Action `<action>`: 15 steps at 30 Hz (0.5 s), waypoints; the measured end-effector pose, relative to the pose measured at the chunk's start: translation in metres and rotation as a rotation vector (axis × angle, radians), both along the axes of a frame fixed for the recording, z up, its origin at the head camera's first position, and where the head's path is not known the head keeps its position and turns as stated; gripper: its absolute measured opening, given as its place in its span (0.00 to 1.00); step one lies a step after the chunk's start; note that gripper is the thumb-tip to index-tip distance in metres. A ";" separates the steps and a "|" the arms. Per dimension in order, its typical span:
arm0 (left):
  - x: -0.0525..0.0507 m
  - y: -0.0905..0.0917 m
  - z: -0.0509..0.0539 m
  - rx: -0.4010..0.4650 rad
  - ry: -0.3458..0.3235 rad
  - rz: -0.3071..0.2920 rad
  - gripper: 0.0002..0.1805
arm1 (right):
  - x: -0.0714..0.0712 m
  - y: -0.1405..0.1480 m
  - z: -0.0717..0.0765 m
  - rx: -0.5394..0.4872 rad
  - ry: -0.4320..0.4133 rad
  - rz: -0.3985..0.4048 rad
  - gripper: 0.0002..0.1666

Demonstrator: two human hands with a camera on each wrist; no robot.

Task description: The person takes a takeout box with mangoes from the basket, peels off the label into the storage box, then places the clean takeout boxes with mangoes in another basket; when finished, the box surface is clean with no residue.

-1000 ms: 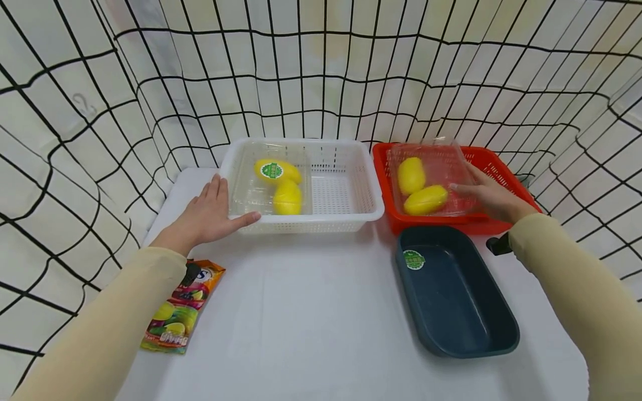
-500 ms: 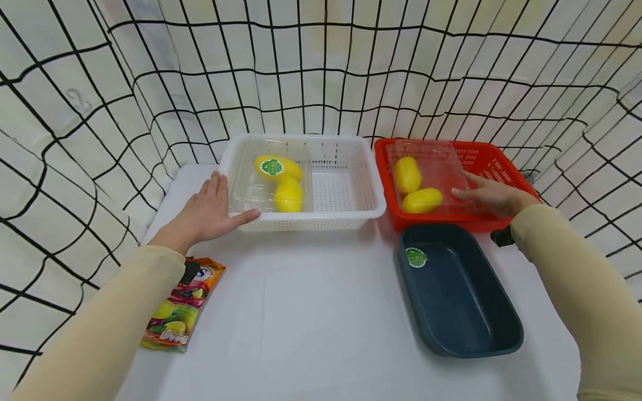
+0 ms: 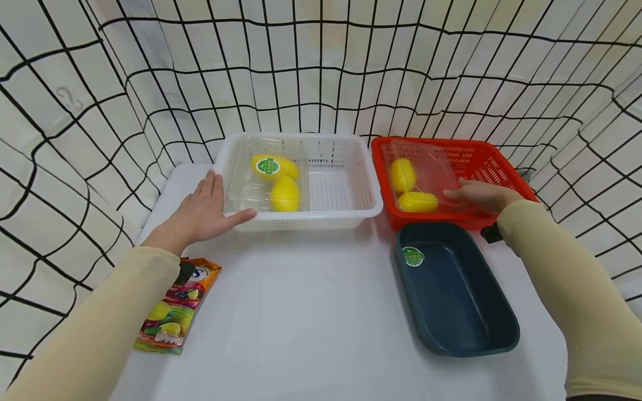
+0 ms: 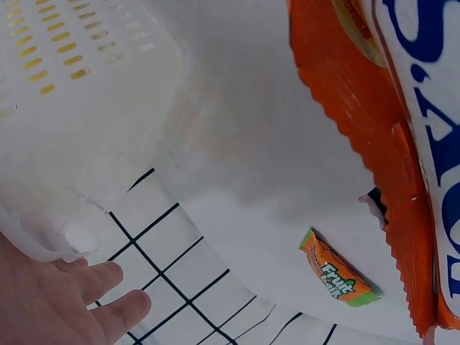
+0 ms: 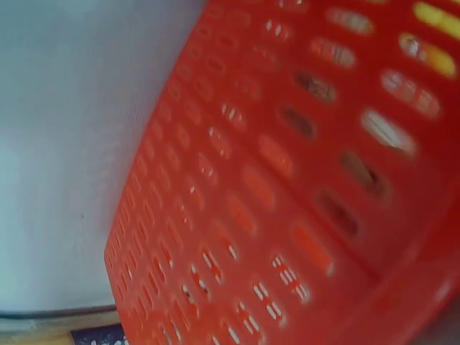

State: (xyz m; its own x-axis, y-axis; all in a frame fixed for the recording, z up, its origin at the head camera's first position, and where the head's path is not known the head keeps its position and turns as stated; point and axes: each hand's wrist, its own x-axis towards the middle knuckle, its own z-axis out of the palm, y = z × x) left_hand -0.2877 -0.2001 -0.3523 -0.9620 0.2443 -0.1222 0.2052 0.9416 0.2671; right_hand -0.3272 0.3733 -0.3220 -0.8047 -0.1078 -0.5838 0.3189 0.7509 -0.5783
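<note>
White basket (image 3: 331, 189): smooth plastic with many small holes.
Red basket (image 3: 494, 170): also plastic, smooth, a little glossy, slotted wall.
Clear boxes (image 3: 243, 186): thin transparent plastic, shiny.
Yellow fruits (image 3: 284, 194): smooth skin with a soft gloss.
Dark blue tray (image 3: 456, 295): looks like plastic, smooth, with faint shine inside.
Snack bag (image 3: 170, 320): glossy printed film.
Small wrapper (image 4: 334, 272): also film, crimped at the ends.
Worktop (image 3: 301, 317): white and matt.
Sleeves (image 3: 115, 301): matt cloth.

White table in front of me: white basket (image 3: 301, 215) and red basket (image 3: 501, 170) side by side at the back. Dark blue tray (image 3: 458, 295) nearer me, colourful bag (image 3: 173, 312) and small wrapped candy (image 4: 338, 273) to my left.
</note>
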 end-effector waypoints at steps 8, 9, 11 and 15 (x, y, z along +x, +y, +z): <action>0.001 -0.001 -0.002 -0.015 -0.024 0.003 0.69 | 0.004 -0.005 0.000 0.023 0.040 0.000 0.60; 0.001 -0.001 -0.002 -0.013 -0.024 0.003 0.69 | 0.005 -0.004 0.001 0.030 0.052 0.002 0.60; 0.001 -0.001 -0.001 -0.013 -0.020 0.003 0.68 | 0.006 -0.002 0.002 0.042 0.071 0.016 0.59; 0.000 0.000 0.000 -0.010 -0.012 0.002 0.68 | 0.010 0.003 0.003 0.072 0.097 0.063 0.58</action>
State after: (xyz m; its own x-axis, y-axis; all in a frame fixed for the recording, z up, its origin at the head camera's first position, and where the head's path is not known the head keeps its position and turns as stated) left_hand -0.2875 -0.1998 -0.3522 -0.9607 0.2415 -0.1366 0.2005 0.9446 0.2599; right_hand -0.3174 0.3765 -0.3190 -0.8508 -0.1205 -0.5116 0.2153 0.8080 -0.5484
